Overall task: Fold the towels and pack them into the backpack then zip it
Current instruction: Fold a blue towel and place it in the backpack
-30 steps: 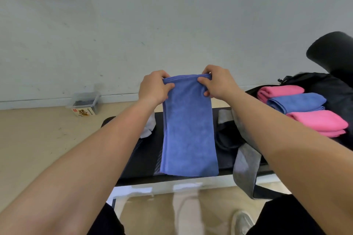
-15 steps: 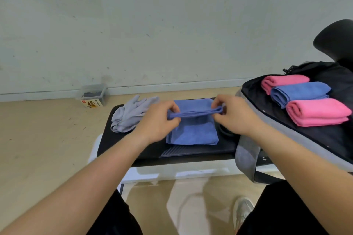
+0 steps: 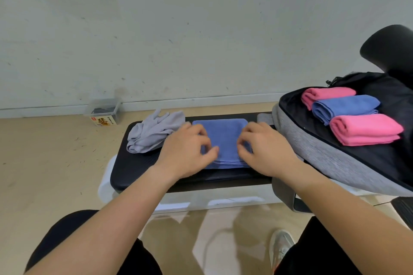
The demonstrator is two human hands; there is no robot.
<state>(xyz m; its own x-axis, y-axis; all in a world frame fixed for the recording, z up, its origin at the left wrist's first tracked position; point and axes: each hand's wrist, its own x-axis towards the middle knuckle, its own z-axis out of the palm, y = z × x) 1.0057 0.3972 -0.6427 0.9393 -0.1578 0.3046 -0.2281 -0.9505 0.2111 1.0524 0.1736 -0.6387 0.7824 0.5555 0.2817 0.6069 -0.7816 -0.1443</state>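
Blue towel [image 3: 221,131] looks soft, limp; your left hand [image 3: 185,152] and right hand [image 3: 266,152] curl onto it, grip unclear; scoop underneath.

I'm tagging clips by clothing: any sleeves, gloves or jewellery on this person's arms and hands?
None visible. Both forearms are bare, no sleeve in view. The left hand and right hand are ungloved, with no watch, ring or bracelet showing.

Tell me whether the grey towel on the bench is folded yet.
Not folded: the grey towel lies crumpled beside the blue towel.
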